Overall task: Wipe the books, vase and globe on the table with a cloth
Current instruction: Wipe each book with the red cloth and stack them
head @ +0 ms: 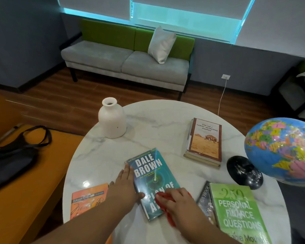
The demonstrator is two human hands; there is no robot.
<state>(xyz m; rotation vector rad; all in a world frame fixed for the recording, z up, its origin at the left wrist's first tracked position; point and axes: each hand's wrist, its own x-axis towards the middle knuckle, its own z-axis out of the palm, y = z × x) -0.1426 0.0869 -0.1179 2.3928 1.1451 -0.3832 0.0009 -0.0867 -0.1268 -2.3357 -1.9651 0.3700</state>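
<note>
A teal Dale Brown book (151, 170) lies on the round marble table (158, 124). My left hand (124, 187) rests flat against its left edge, fingers together. My right hand (179, 206) presses a red cloth (167, 211) on the book's lower half. A white vase (112, 118) stands at the table's far left. A globe (283, 150) on a black base (244, 171) is at the right. A stack of books (204, 140) lies beyond, a green finance book (239, 215) over a dark one (205, 202) near right, and an orange book (88, 199) near left.
An orange bench (30, 182) with a black bag (12, 155) sits left of the table. A grey and green sofa (127, 62) with a white cushion stands by the far wall. A white cable (222, 95) hangs from a wall socket.
</note>
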